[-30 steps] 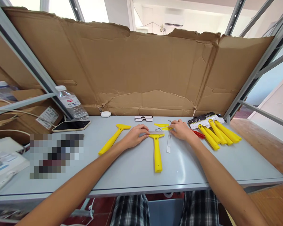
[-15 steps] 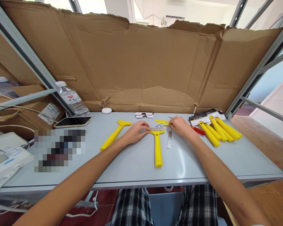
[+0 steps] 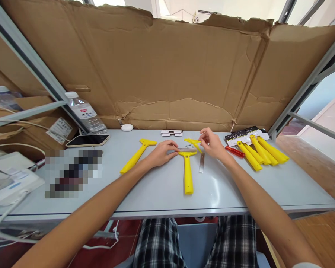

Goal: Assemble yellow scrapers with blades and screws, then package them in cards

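A yellow scraper [image 3: 188,175] lies on the table with its handle toward the person and a metal blade along its head. My left hand [image 3: 166,152] pinches the left end of that blade. My right hand [image 3: 210,143] is closed on one end of a thin yellow strip [image 3: 197,146], which hangs slanted above the table. Beyond the scraper head lie small screws [image 3: 188,146] and another yellow strip [image 3: 190,141]. A loose metal blade [image 3: 201,163] rests right of the scraper. Farther left is a second yellow scraper handle [image 3: 136,156].
Several yellow handles [image 3: 252,158] lie at the right on black-and-white cards [image 3: 247,135], beside a red tool [image 3: 235,151]. At the back are white cards [image 3: 171,133] and a white case [image 3: 127,127]. A phone [image 3: 87,140] and bottle [image 3: 86,113] stand left.
My right hand has risen slightly, and the yellow strip in it is now tilted and lifted. My left hand keeps its place at the blade. The view has shifted a little.
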Demonstrator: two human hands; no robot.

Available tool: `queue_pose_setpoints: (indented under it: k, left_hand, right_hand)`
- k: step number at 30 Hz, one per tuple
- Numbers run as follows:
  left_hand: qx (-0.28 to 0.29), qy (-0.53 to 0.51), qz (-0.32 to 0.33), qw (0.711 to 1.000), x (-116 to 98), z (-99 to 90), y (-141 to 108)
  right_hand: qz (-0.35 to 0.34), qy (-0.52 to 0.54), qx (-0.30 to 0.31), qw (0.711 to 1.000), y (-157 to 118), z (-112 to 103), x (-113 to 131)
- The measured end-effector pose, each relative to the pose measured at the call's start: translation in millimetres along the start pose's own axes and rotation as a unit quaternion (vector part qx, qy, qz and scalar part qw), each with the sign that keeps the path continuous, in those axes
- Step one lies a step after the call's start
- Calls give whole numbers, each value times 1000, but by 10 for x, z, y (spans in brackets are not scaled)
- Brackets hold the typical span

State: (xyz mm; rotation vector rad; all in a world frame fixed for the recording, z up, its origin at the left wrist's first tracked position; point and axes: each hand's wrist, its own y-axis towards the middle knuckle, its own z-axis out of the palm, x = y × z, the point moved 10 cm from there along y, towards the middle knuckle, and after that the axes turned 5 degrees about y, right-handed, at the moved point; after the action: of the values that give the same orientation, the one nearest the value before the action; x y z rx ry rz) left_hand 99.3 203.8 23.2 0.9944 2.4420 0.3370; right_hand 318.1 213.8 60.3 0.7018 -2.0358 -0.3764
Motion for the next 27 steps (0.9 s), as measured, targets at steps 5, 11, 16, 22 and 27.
queue_pose_setpoints:
  k: [5, 11, 16, 22, 27]
  left_hand:
    - [-2, 0, 8, 1000, -13, 6, -5]
    - [-2, -4, 4, 1000, -43, -10, -1]
    - [0, -4, -1, 1000, -42, -8, 5]
    - [-1, -4, 1, 1000, -50, -13, 7]
    - [-2, 3, 12, 1000, -54, 4, 20]
  right_hand:
    - [-2, -10, 25, 1000, -19, 64, 81]
    - [-13, -122, 135, 983, -89, 287, 139]
    - [35, -140, 195, 970, -128, 384, -11]
    - [42, -144, 212, 966, -128, 400, -110]
    - [38, -145, 225, 963, -127, 411, -119]
